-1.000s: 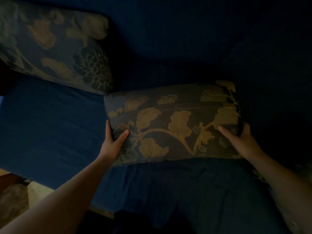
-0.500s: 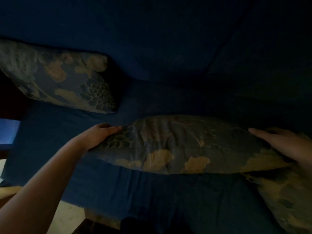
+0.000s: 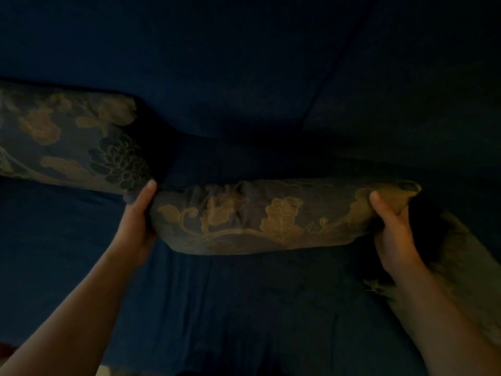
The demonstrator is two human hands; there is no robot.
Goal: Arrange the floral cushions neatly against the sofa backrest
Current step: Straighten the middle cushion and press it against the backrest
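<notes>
A grey cushion with gold leaf pattern [image 3: 271,215] lies across the middle of the dark blue sofa seat, seen nearly edge-on. My left hand [image 3: 138,221] grips its left end and my right hand [image 3: 393,229] grips its right end. A second floral cushion [image 3: 70,139] leans against the sofa backrest [image 3: 230,63] at the left, its corner close to my left thumb. A third floral cushion [image 3: 466,272] lies at the right edge, partly behind my right forearm.
The blue sofa seat [image 3: 244,308] spreads out below the held cushion. A seam in the backrest runs down at the upper right. A strip of pale floor shows at the bottom left. The scene is very dim.
The held cushion has turned from face-up to nearly edge-on and moved back toward the backrest. Both hands have shifted from resting on it to gripping its two ends.
</notes>
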